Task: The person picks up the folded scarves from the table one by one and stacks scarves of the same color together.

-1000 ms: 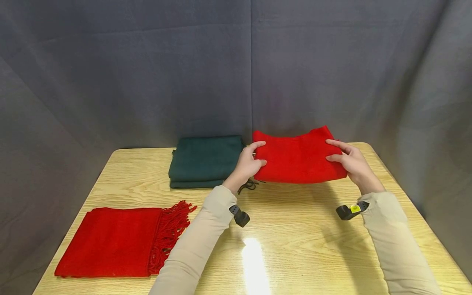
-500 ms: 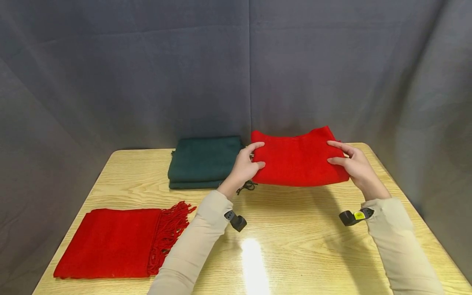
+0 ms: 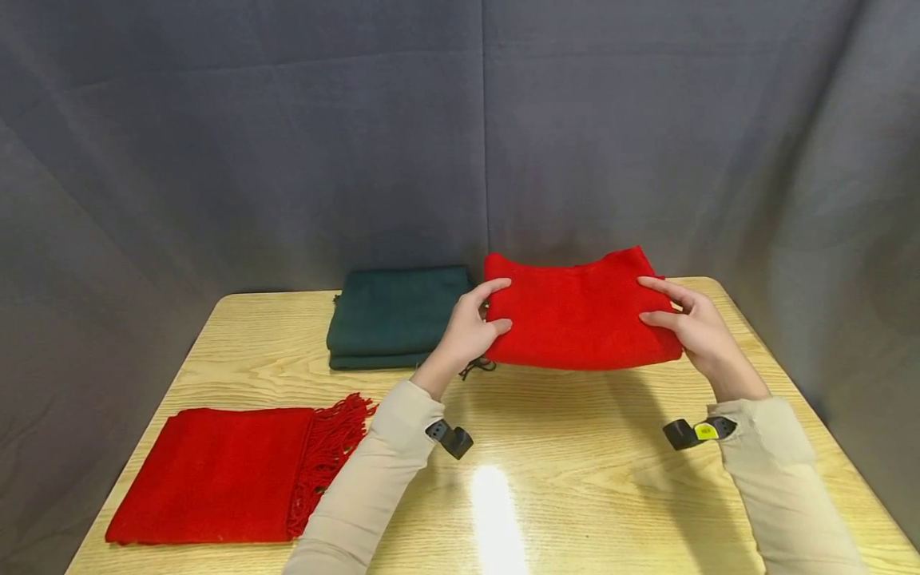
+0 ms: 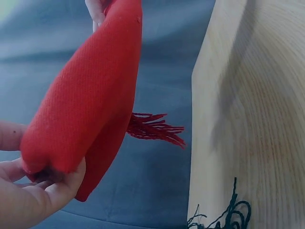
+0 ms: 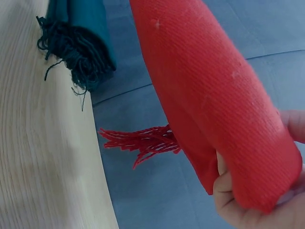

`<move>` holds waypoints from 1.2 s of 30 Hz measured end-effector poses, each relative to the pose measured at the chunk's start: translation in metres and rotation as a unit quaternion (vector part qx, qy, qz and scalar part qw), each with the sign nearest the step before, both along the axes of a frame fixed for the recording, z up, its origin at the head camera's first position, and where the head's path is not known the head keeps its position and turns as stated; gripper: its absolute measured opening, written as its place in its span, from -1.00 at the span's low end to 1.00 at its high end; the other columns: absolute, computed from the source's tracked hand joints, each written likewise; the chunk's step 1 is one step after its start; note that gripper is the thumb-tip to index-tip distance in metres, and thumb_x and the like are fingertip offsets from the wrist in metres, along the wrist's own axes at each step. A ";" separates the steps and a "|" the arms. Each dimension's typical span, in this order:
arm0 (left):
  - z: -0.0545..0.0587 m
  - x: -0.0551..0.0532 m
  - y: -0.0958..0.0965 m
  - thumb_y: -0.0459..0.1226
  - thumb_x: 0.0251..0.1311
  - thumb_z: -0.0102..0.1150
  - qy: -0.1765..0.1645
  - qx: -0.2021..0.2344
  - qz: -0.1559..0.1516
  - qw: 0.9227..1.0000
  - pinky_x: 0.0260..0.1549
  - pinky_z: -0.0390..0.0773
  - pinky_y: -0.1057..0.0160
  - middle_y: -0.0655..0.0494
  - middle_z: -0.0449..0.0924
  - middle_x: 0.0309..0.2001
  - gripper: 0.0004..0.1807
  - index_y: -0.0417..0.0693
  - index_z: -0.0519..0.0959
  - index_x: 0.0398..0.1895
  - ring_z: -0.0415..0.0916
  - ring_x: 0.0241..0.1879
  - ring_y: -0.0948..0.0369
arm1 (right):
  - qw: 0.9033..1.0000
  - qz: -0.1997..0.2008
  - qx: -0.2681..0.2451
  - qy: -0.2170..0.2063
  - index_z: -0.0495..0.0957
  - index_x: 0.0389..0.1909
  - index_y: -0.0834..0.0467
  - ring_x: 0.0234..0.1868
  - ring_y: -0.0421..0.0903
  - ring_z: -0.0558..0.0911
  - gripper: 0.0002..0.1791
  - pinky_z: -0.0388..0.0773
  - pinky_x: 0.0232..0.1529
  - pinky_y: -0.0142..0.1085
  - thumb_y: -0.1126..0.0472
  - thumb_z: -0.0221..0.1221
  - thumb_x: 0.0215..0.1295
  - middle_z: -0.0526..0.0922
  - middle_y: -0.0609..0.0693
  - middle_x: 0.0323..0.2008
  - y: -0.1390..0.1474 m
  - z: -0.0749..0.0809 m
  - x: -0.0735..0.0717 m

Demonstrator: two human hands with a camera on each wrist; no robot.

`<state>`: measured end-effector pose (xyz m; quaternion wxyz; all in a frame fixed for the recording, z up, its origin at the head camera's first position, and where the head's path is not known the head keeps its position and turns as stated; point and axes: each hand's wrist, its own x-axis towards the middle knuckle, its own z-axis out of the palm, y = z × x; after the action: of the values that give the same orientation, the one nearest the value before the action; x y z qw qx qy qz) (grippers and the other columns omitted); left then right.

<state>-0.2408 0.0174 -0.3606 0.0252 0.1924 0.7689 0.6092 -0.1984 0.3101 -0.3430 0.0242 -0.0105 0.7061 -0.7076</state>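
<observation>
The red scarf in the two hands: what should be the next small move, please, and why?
Probably lower the held red scarf gently to the table, right of the folded green scarf. The left hand and right hand grip its two ends, it hangs above the table, and its fringe dangles loose.

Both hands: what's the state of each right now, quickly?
Left hand: gripping one end of the raised red cloth.
Right hand: gripping the opposite end of the raised red cloth.
</observation>
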 end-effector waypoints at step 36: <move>0.012 0.035 -0.028 -0.56 0.02 0.09 0.033 0.028 -0.035 0.998 -0.30 0.45 0.30 -0.04 0.44 -0.03 -0.44 -0.17 0.39 0.17 0.38 -0.25 0.10 | 0.998 0.022 0.000 0.060 0.43 0.15 0.06 -0.29 -0.21 0.61 -0.50 0.57 -0.34 -0.37 0.44 0.11 0.18 0.39 -0.05 -0.05 -0.015 0.007 0.038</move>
<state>-0.2056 -0.0109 -0.3487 0.0159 0.2400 0.7446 0.6226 -0.1604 0.2947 -0.3362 -0.0023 -0.0684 0.7060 -0.7049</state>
